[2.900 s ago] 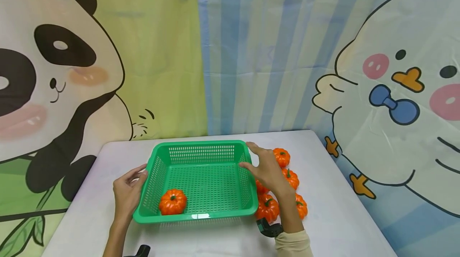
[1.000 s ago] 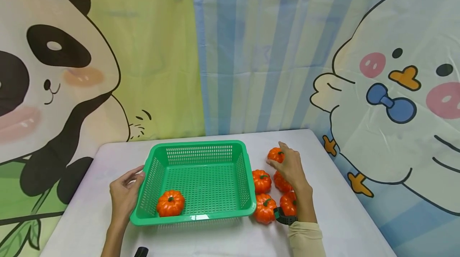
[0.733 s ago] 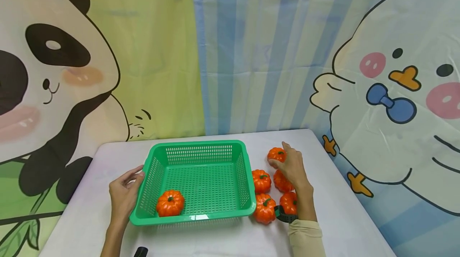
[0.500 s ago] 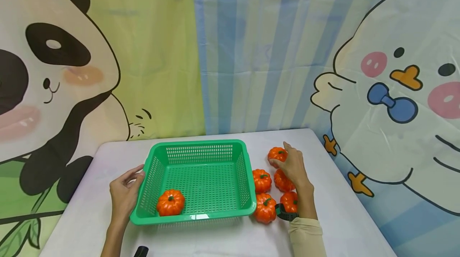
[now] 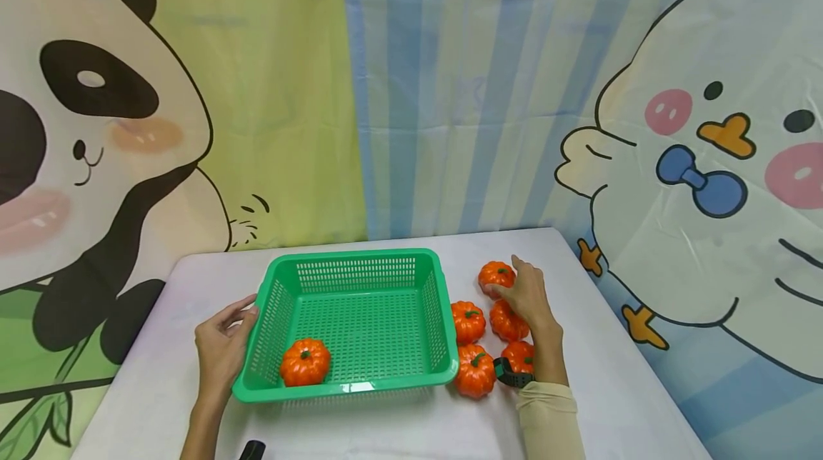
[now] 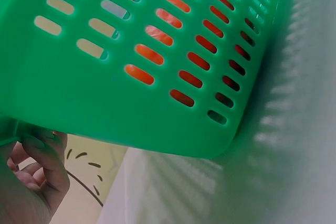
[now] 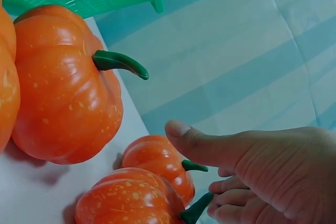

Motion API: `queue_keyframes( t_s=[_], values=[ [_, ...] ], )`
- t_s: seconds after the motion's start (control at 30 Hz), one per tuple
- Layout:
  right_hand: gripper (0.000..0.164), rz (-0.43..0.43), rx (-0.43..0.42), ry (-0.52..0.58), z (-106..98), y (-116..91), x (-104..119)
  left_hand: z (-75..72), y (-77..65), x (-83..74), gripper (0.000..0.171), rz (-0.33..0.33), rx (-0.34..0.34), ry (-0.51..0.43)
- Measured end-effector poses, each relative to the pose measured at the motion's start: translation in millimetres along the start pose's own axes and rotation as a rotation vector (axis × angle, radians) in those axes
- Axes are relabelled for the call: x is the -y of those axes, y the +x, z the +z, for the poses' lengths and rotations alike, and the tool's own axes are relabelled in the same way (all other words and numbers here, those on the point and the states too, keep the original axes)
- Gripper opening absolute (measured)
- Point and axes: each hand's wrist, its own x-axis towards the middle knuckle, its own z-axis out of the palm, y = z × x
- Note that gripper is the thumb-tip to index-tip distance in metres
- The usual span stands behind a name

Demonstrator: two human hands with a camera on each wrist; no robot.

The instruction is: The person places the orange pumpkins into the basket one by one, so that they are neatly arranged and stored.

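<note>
My left hand [image 5: 223, 346] holds the left rim of a green plastic basket [image 5: 366, 390], thumb and fingers at its edge; in the left wrist view the fingers [image 6: 50, 166] curl below the rim. One orange toy pumpkin [image 5: 305, 362] with a green stem sits in the basket's front left corner. My right hand [image 5: 529, 296] is at the farthest pumpkin [image 5: 496, 275] on the table, thumb and forefinger spread at its right side. In the right wrist view the thumb [image 7: 210, 145] reaches out straight over that small pumpkin [image 7: 157, 158], the other fingers loosely bent.
Right of the basket lie more pumpkins: one against its wall [image 5: 468, 322], a front one [image 5: 475, 372], one under my right hand [image 5: 508, 321] and one partly behind the wrist strap [image 5: 518, 356]. The white table [image 5: 611, 388] ends at a cartoon-printed curtain [image 5: 450, 103].
My right hand has left the basket's right rim and moved right to the farthest pumpkin, lately shifting only slightly. My left hand and the basket have stayed in place.
</note>
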Motion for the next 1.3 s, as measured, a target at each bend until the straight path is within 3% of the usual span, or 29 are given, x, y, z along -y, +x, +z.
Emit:
queue_keyframes(
  t_s=[0.4, 0.67, 1.3],
  values=[
    [0.091, 0.045, 0.059, -0.019, 2.3, 3.4, -5.6, -0.1, -3.3, -0.8, 0.032, 0.004, -0.005, -0.013],
    [0.090, 0.029, 0.060, -0.032, 7.1, 7.5, -9.5, -0.2, -2.5, 0.3, 0.032, 0.010, -0.009, -0.016],
    [0.086, 0.081, 0.098, -0.012, 7.3, 6.8, -11.6, 0.9, -1.3, 0.5, 0.032, 0.020, -0.008, -0.013]
  ],
)
